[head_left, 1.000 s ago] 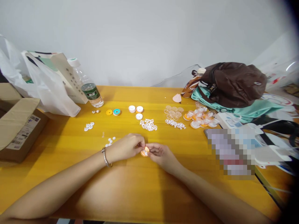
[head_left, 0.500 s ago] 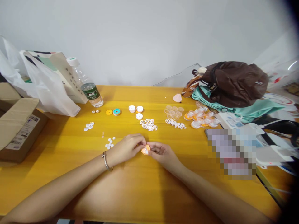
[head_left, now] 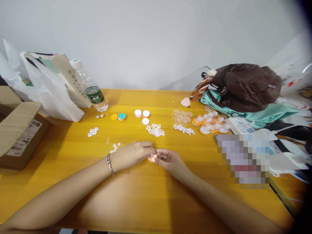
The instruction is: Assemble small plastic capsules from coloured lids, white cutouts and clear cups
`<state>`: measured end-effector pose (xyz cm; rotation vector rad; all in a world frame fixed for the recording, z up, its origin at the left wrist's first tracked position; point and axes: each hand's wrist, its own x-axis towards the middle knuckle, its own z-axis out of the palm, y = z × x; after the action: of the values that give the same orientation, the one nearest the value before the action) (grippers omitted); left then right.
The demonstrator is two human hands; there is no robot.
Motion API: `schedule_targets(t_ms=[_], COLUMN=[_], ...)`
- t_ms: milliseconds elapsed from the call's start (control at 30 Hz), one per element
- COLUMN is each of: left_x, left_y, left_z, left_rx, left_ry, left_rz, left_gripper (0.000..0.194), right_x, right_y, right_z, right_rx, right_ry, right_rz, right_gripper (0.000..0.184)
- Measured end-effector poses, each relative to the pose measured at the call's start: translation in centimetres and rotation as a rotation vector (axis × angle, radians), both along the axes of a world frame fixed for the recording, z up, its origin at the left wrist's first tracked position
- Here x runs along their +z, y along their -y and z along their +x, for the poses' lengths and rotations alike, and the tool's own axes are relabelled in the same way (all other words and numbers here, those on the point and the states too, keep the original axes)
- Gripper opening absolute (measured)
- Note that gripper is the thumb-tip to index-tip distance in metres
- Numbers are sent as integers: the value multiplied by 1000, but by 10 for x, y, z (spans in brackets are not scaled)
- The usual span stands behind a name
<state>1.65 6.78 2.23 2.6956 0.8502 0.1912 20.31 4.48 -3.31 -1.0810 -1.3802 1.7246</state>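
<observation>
My right hand (head_left: pixel 172 162) pinches a small round orange plastic part (head_left: pixel 152 159) between thumb and fingers, just above the table. Something white sits in the middle of this part. From the other side, my left hand (head_left: pixel 138 152) reaches over its upper edge with the fingers pressed together; what the fingertips hold is hidden. Near my left wrist lie several small white discs (head_left: pixel 115 148), partly covered by the hand. Beyond both hands are white wheel-patterned pieces (head_left: pixel 155 130) and a row of white cut-out pieces (head_left: pixel 183 129).
Clear rings (head_left: pixel 181 117) and orange-and-clear assemblies (head_left: pixel 211 122) lie to the right. White round cups (head_left: pixel 145 121), a teal-topped cup (head_left: pixel 122 116) and small metal pieces (head_left: pixel 99 116) lie farther back. A bottle (head_left: pixel 96 97) and cardboard box (head_left: pixel 21 136) stand left; a phone-like blurred object (head_left: pixel 240 159) lies right.
My left hand has shifted slightly right and its fingers now cover the top of the orange part. More of the small white discs are hidden behind it. My right hand stays nearly still.
</observation>
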Motion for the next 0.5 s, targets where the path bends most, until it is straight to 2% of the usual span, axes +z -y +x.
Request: schedule_targets(t_ms=[67,167,233,300,500], left_x=[0,2,4,6,4], left_y=[-3,-8,-11,-13,-15], left_z=[0,-1,-3,-5,-5], left_rx=[-39,-164,-222,-230,-161], left_ry=[-56,-147,-161,-125,74], left_rz=[68,189,214,169,-114], left_gripper=[22,23,24,25,23], right_x=[-1,-2,-2,-1,2], right_y=[0,-1,-1,0,1], right_z=[0,0,0,0,0], right_rx=[3,-20,-30,-33,-38], right_ry=[0,-26,-36,-38,-58], right_rz=[4,-2,-12,-25,-52], right_gripper=[23,25,27,27,28])
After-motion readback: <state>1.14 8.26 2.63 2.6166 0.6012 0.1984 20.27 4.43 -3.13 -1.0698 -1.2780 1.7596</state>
